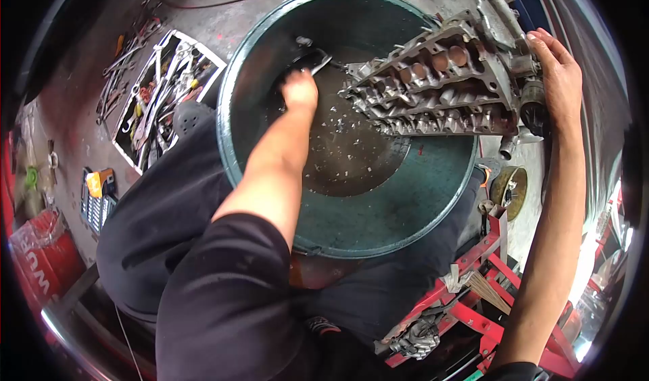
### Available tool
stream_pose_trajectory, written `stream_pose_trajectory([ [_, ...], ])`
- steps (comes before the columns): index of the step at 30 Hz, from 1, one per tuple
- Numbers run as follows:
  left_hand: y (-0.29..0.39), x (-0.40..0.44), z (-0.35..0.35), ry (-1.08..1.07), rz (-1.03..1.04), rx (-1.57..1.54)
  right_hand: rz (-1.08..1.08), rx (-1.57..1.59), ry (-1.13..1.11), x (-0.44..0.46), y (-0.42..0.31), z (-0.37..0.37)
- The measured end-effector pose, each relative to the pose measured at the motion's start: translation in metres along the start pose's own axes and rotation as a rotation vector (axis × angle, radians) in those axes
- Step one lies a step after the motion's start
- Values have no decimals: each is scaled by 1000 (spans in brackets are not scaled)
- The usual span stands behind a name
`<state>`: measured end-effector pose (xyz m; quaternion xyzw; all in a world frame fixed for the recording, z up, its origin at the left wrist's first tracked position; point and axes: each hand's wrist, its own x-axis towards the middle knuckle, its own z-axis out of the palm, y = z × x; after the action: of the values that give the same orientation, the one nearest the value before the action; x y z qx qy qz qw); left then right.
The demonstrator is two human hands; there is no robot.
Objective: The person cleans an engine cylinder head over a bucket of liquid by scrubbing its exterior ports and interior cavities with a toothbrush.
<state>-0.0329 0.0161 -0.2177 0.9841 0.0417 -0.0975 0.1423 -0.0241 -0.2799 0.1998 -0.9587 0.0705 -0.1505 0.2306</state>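
Note:
In the head view, a metal engine cylinder head point(433, 87) is tilted over the right side of a big green tub point(378, 225), its near end inside the rim. My right hand point(558, 73) is closed on the outer end of the cylinder head, beside a pipe and a round dark fitting. Down inside the tub, my left hand point(299, 90) is closed around a dark object with a pale edge point(312, 62), whose kind I cannot make out. Murky liquid with light specks covers the tub's bottom.
A white-edged tray of wrenches point(165, 100) lies on the floor at left, with loose tools beyond it. A blue socket case point(97, 202) and a red container point(47, 263) are nearer. At lower right stands a red metal frame point(483, 313). Hoses point(230, 4) run behind the tub.

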Motion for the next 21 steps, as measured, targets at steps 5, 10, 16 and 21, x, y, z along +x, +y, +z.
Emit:
stream_pose_trajectory([
  [5, 61, -78, -11, -413, -554, -900, -31, -14, -10, -2, 3, -4],
  [10, 84, -139, -64, -419, -323, -1272, 0, 32, -80, 1, 10, -4],
  [16, 148, -225, -141, -215, 63, -866, 49, 10, -87, -3, 4, -3],
  [21, 212, -181, -135, -292, 132, -981, -24, -73, -54, -2, 9, -1],
])
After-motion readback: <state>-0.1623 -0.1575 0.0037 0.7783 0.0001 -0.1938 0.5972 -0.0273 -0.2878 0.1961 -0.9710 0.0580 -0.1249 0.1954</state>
